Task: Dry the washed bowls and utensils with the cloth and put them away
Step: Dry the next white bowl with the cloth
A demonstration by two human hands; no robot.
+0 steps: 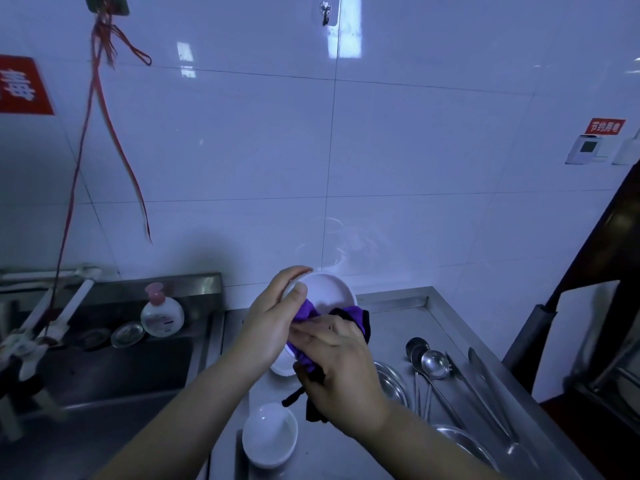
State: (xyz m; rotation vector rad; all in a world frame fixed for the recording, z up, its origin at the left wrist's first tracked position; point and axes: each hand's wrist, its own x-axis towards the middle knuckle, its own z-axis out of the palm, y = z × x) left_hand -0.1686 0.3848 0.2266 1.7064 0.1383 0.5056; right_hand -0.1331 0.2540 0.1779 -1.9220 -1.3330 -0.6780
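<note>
- We see a white bowl [325, 292] held up over the steel tabletop [408, 306], tilted so its inside faces us.
- Our left hand [273, 320] has a tight grip on the bowl's left rim, thumb inside, fingers curled behind.
- Our right hand [339, 362] presses a purple and black cloth [349, 317] into the bowl's lower edge, fingers nearly straight over it, cloth ends hanging below the palm.
- A second bowl [270, 434] sits upright on the tabletop below our hands.
- Right of it lie steel ladles [433, 362], tongs [485, 382] and steel plates [391, 382].
- At left is a sink [114, 368], with a soap bottle [161, 315] on its ledge.
</note>
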